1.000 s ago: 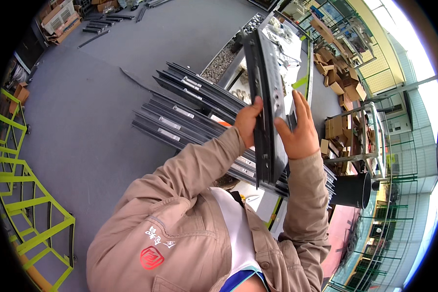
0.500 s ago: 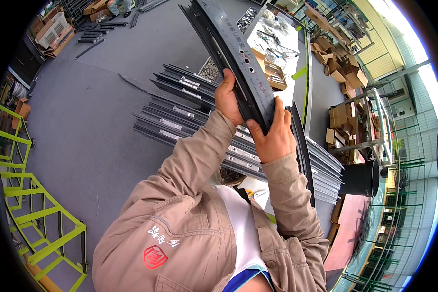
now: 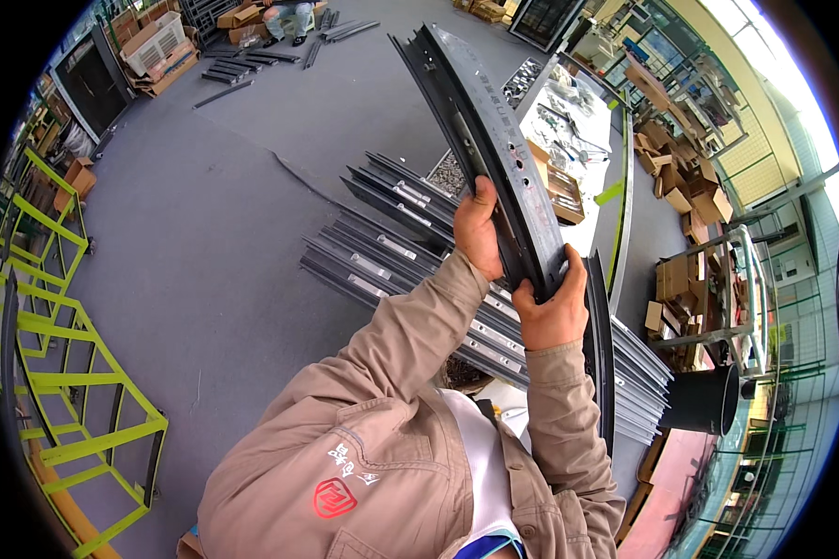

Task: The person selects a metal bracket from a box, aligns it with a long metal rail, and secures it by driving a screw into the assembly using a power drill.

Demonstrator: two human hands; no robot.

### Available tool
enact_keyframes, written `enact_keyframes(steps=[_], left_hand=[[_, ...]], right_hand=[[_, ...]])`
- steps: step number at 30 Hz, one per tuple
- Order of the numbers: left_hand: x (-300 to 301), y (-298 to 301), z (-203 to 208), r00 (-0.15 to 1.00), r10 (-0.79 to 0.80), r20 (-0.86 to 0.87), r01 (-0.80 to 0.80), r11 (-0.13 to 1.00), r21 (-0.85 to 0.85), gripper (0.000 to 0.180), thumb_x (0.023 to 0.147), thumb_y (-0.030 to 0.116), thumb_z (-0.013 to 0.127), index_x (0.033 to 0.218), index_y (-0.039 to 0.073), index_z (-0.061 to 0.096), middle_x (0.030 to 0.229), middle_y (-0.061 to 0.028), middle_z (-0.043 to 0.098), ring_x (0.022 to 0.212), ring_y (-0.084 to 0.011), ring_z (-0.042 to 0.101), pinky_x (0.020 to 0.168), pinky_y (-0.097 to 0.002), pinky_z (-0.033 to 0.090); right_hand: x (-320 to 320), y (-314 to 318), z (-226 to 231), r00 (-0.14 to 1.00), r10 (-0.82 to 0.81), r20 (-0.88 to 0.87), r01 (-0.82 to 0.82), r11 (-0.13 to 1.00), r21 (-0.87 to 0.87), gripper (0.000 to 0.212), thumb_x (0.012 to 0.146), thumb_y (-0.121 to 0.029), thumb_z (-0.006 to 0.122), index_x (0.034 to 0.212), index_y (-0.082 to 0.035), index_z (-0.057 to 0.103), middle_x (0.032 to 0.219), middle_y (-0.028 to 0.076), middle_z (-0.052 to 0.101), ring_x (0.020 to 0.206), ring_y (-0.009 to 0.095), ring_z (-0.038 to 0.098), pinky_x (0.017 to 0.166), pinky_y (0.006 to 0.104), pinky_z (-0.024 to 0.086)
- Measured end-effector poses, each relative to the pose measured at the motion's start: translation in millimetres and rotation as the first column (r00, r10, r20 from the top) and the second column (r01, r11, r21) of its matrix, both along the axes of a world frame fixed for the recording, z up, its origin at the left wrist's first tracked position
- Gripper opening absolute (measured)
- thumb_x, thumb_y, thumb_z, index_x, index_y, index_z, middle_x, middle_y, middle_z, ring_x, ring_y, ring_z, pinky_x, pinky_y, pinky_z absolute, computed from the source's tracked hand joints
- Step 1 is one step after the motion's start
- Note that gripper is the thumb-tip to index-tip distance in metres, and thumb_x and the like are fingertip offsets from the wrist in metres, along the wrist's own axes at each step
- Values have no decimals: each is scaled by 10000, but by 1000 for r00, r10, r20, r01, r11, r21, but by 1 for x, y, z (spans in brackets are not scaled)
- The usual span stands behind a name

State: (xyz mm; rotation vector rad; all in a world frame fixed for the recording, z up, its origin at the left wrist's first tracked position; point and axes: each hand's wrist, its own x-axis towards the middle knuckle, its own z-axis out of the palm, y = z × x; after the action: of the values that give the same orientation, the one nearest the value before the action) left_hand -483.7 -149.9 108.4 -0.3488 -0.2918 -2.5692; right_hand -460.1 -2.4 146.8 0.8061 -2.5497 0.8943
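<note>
Dark metal profile [image 3: 494, 140], held slanted above the row of dark bars [image 3: 382, 252]: left hand [image 3: 478, 233] gripping its long side, right hand [image 3: 555, 303] clasping its near end. Black bin [image 3: 704, 401], right of the row; yellow-green frame [image 3: 75, 379], left.

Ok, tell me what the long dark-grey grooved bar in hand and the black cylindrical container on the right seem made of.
Long dark-grey grooved bar: probably metal with a satin coating, judging by its crisp ribs and clean round holes.
Black cylindrical container: likely smooth plastic, from its even dark wall; painted metal is possible.
</note>
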Motion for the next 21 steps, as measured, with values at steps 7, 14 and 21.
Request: enact_keyframes(steps=[7,14,21], left_hand=[[-9,-1,-17,996,18,87,-20,999,26,627,992,542,543,1345,24,525,1208,-119,663,1080,-265,669,963,-436,550],[-9,-4,-6,974,8,226,-19,999,49,525,1038,499,511,1274,33,565,1110,-82,682,980,-210,691,887,-369,567],[-9,-19,-6,956,-4,292,2,1000,9,499,1055,498,460,1219,51,609,1075,-101,706,927,-245,706,818,-395,582]], right_hand=[[-4,4,-4,998,69,11,-70,998,12,779,770,-139,716,1461,-8,382,1297,245,547,1083,436,637,876,454,545],[-12,25,12,956,199,215,-232,963,140,1015,762,-231,847,1543,57,267,1412,286,467,1277,434,517,1062,411,447],[-29,58,50,811,440,385,-502,862,73,845,798,-34,695,1549,27,310,1511,276,440,1455,361,390,1186,367,318]])
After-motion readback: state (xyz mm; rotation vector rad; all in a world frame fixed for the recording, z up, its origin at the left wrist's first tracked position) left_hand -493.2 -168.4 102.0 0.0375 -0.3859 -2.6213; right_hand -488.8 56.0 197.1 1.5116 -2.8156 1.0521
